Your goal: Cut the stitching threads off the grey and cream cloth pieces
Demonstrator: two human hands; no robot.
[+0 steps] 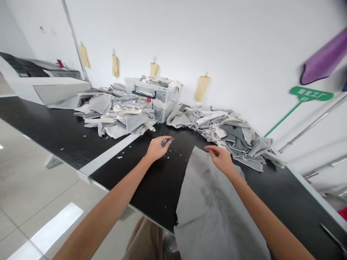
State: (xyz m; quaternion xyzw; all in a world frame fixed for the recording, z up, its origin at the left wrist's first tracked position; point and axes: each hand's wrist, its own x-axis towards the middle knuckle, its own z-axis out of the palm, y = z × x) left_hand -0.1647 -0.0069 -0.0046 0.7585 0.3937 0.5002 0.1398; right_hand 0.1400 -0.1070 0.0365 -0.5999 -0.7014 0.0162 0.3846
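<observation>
In my left hand [157, 148] is a small pair of thread snips [167, 141] with a blue handle, their metal blades pointing right. The fingers are wrapped round them above the black tabletop. My right hand [221, 157] pinches the top edge of a grey cloth [208, 202] between thumb and fingers. This cloth hangs over the table's front edge towards my lap, and my right forearm covers part of it. White lint scraps [120, 157] lie on the table near my left hand.
Piled grey cloths [119, 112] lie at the back left, beside a clear plastic bin [162, 103] filled with cloths. Another cloth heap [230, 131] is behind my right hand. A white box [54, 88] stands far left. Yellow gloves [202, 87] hang on the wall above the black table [151, 184].
</observation>
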